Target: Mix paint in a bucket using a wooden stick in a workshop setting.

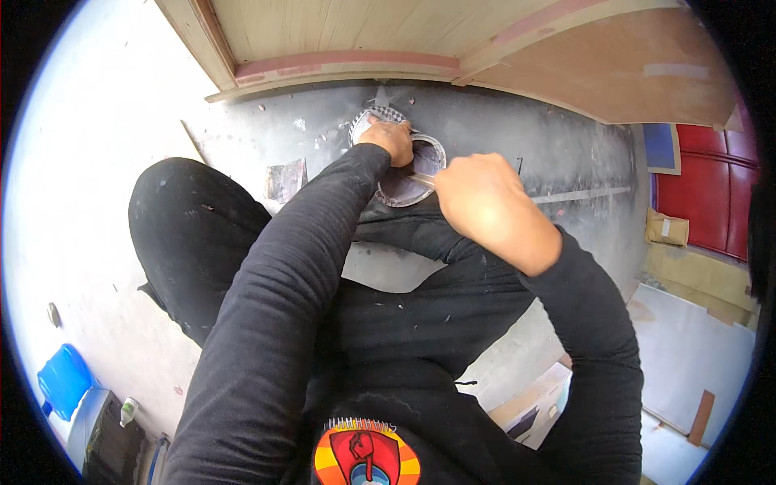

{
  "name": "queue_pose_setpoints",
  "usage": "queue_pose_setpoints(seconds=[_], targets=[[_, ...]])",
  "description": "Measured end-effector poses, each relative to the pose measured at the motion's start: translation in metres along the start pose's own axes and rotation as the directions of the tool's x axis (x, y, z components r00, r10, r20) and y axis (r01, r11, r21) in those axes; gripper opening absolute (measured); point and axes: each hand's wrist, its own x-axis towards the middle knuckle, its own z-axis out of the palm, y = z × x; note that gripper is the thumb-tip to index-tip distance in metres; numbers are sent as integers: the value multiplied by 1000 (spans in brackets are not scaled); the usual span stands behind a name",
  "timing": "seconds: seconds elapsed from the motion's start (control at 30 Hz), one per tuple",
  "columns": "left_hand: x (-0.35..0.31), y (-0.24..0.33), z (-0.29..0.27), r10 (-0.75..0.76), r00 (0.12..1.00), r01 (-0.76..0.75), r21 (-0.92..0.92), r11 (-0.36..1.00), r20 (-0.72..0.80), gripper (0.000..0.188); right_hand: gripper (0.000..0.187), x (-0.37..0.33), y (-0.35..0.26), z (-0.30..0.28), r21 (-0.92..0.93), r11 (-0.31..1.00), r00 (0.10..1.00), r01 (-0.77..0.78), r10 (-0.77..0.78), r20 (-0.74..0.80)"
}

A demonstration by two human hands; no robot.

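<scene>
Between my knees, on the grey floor, a round open can [440, 150] shows a dark inside. My right hand [485, 202] is closed at its right rim, gripping a thin, flat, pale stick [420, 178] that reaches over the opening. At the far left of the can, my left hand [391, 141] is closed on a round piece [361, 121] with a black-and-white checkered edge. Whether that piece is a lid or another tub, I cannot tell; my hand covers much of it. Left of my left forearm lies a small greyish, stained square piece [283, 181].
A wooden panel structure [347, 69] stands just beyond the can. My bent knee [194, 218] is at the left. To the right are a red padded seat [711, 186], a tan packet [667, 229] and pale boards [687, 347]. A blue container [65, 380] sits at lower left.
</scene>
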Motion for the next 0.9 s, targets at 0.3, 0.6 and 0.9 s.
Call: queue_pose_setpoints(seconds=[0.3, 0.6, 0.9], targets=[[8, 2, 0, -2, 1000, 1, 47, 999, 13, 55, 20, 46, -4, 70, 28, 999, 999, 17, -16, -39], [-24, -25, 28, -202, 925, 80, -355, 931, -323, 79, 25, 41, 38, 104, 276, 929, 969, -246, 225, 106], [-16, -36, 61, -219, 908, 34, -460, 887, -356, 81, 24, 27, 29, 120, 495, 828, 963, -264, 257, 83]])
